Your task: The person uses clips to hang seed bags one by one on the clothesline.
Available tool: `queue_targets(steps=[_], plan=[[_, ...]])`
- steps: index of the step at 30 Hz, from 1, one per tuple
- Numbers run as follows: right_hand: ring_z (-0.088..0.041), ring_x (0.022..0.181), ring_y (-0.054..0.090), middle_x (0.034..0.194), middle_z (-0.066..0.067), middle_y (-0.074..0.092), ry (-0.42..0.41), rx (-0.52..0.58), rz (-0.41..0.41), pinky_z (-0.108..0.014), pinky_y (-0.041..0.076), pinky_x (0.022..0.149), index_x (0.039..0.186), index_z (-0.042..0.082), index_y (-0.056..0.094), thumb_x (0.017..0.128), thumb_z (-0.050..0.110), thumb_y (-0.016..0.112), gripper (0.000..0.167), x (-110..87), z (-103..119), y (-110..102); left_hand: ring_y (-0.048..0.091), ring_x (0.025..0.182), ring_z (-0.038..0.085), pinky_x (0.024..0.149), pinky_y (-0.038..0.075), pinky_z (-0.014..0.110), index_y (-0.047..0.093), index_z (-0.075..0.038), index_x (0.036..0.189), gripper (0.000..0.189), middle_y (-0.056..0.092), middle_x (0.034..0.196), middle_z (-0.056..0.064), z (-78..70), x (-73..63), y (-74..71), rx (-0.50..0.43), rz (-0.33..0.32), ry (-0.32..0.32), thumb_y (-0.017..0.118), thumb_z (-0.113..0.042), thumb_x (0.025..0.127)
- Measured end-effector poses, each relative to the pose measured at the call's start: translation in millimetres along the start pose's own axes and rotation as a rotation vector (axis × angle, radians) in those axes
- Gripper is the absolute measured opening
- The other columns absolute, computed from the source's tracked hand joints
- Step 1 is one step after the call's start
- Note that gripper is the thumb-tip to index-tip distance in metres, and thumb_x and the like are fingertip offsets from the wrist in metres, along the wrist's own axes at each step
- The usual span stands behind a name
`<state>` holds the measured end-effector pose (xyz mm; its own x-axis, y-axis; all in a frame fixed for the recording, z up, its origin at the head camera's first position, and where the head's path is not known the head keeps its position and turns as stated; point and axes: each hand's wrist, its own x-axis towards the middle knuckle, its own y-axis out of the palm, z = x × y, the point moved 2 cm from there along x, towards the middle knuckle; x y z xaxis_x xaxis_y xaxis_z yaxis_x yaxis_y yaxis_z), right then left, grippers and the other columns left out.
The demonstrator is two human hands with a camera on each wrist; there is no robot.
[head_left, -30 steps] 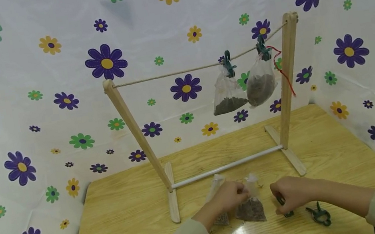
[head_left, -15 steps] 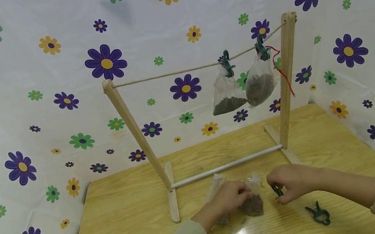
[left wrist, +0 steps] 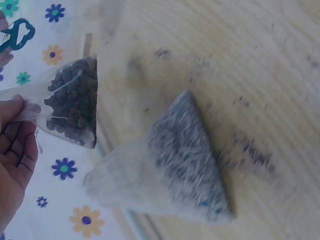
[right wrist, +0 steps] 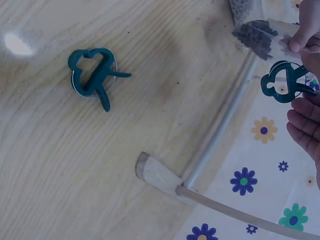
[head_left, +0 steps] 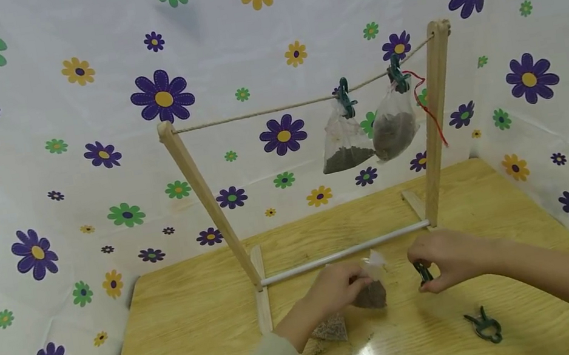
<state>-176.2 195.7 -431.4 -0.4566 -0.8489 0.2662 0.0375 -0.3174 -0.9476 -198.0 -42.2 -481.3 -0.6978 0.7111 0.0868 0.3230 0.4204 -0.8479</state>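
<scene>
My left hand (head_left: pixel 334 288) pinches a clear plastic bag (left wrist: pixel 72 102) by its upper part. Dark lumps like small pebbles fill the bag's bottom, and it is lifted off the table. To its right, my right hand (head_left: pixel 455 259) holds a green plant clip (right wrist: pixel 280 84) by its handles, apart from the bag. A second bag (left wrist: pixel 185 160), with pale grey grains, lies on the table beneath my left forearm. Another green clip (head_left: pixel 486 328) lies on the table below my right hand. Fingers partly cover the held bag and the held clip.
Behind the hands stands a wooden frame (head_left: pixel 206 207) with a rope (head_left: pixel 253 114) between its posts and a white bar (head_left: pixel 345 253) low down. Two bags, one with dark grains (head_left: pixel 348 157) and one brownish (head_left: pixel 395 131), hang clipped near the right post. Dark crumbs dot the wooden table (head_left: pixel 187 339).
My left hand has lifted the pebble bag off the table, uncovering more of the grey-grained bag. My right hand has risen from the table with its clip.
</scene>
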Motion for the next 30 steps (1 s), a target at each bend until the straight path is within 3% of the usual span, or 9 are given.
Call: queue_targets(steps=[4, 9, 15, 22, 30], plan=[[0.004, 0.062, 0.033, 0.068, 0.012, 0.043, -0.019, -0.041, -0.034, -0.014, 0.032, 0.053, 0.079, 0.018, 0.050, 0.075, 0.035, 0.078, 0.033, 0.3, -1, -13, 0.039, 0.054, -0.002, 0.052, 0.035, 0.013, 0.068, -0.013, 0.082, 0.016, 0.062, 0.070, -0.005, -0.5, -3.3, -16.5, 0.025, -0.031, 0.048, 0.060, -0.022, 0.093], [0.004, 0.061, 0.033, 0.068, 0.012, 0.043, -0.022, -0.088, -0.062, -0.014, 0.033, 0.052, 0.080, 0.018, 0.052, 0.074, 0.037, 0.078, 0.033, 0.8, -3, -28, 0.034, 0.052, 0.001, 0.050, 0.031, 0.015, 0.059, -0.014, 0.069, 0.025, 0.049, 0.059, -0.007, -4.6, -7.0, -31.9, 0.045, -0.093, 0.078, 0.062, -0.022, 0.092], [0.004, 0.064, 0.035, 0.070, 0.011, 0.045, 0.005, -0.042, -0.057, -0.014, 0.034, 0.053, 0.082, 0.016, 0.055, 0.076, 0.035, 0.077, 0.030, 8.0, -4, -45, 0.036, 0.054, 0.003, 0.051, 0.032, 0.016, 0.060, -0.014, 0.069, 0.023, 0.054, 0.064, -0.004, -10.0, -12.6, -51.5, 0.111, -0.172, 0.102, 0.064, -0.020, 0.091], [0.003, 0.065, 0.039, 0.071, 0.012, 0.047, -0.054, -0.052, -0.095, -0.014, 0.037, 0.054, 0.083, 0.015, 0.056, 0.077, 0.034, 0.077, 0.029, 20.0, 0, -70, 0.044, 0.059, 0.004, 0.054, 0.038, 0.018, 0.070, -0.012, 0.083, 0.011, 0.062, 0.073, -0.003, -13.3, -20.1, -75.2, 0.114, -0.208, 0.065, 0.064, -0.018, 0.091], [0.002, 0.067, 0.042, 0.074, 0.013, 0.049, -0.090, -0.004, -0.116, -0.015, 0.040, 0.057, 0.083, 0.016, 0.054, 0.075, 0.026, 0.077, 0.026, 39.3, 0, -98, 0.041, 0.058, 0.005, 0.053, 0.036, 0.019, 0.065, -0.011, 0.076, 0.015, 0.057, 0.068, -0.003, -28.2, -19.7, -102.4, 0.110, -0.277, 0.073, 0.064, -0.016, 0.091]])
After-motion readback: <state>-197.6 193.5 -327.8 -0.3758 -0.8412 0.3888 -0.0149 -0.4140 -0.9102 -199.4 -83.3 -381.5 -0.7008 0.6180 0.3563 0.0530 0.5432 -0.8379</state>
